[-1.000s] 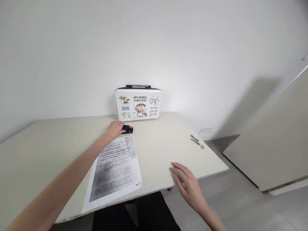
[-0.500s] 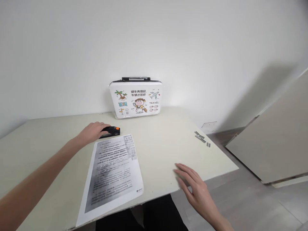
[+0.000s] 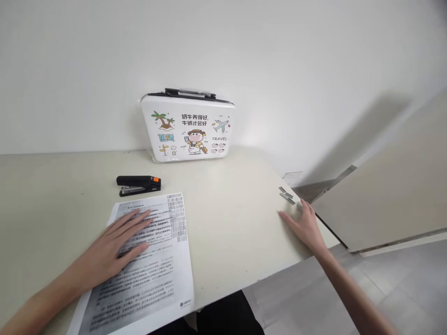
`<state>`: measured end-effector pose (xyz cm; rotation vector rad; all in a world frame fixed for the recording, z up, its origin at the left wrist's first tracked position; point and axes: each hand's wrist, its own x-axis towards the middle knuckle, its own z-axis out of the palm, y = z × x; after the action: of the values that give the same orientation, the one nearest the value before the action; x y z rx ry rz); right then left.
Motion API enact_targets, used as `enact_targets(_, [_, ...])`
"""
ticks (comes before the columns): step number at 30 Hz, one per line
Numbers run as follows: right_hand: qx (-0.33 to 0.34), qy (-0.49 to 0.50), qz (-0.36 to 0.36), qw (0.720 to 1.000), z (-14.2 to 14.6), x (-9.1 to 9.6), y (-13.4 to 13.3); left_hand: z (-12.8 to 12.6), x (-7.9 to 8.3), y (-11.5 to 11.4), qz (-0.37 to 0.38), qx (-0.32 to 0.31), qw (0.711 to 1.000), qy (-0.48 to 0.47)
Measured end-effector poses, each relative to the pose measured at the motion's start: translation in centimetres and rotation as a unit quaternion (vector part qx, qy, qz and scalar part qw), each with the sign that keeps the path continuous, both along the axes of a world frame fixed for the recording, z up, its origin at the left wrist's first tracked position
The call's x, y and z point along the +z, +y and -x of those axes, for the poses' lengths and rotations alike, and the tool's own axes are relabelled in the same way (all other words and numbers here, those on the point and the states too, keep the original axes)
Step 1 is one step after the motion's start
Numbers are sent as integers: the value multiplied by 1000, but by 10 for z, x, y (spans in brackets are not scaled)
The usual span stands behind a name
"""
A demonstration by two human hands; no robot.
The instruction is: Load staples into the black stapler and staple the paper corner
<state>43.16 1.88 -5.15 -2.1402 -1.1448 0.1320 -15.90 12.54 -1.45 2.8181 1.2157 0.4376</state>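
My left hand (image 3: 120, 244) is spread over a printed sheet of paper (image 3: 167, 270), with the fingers apart and nothing held. Just beyond the sheet's top edge lies a black stapler (image 3: 139, 184) with an orange patch. At the table's right side my right hand (image 3: 304, 228) has its thumb and fingers apart around a short strip of staples (image 3: 299, 206); whether it touches the strip I cannot tell. Two longer strips of staples (image 3: 287, 198) lie just beyond that hand.
A white case (image 3: 188, 132) with cartoon prints and a black handle stands against the wall at the back of the pale table (image 3: 223, 223). Past the table's right edge are a large pale panel (image 3: 391, 200) and the grey floor (image 3: 307, 298).
My left hand has let go of the stapler and come back onto the paper. My right hand has moved forward and right to the staples. The view has shifted a little.
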Motion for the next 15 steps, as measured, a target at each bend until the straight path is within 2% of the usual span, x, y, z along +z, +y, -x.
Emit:
enact_targets(4, [-18, -4, -18, 1000, -10, -3, 49, -3, 3, 0, -13, -1, 1000, -21])
enact_targets(8, [-15, -3, -27, 1000, -5, -4, 95, -8, 3, -6, -13, 3, 1000, -21])
enact_targets(12, [63, 13, -70, 995, 19, -4, 143, -10, 3, -11, -6, 6, 1000, -16])
enact_targets(15, [143, 22, -88, 985, 60, -6, 181, -12, 4, -14, -3, 7, 1000, -21])
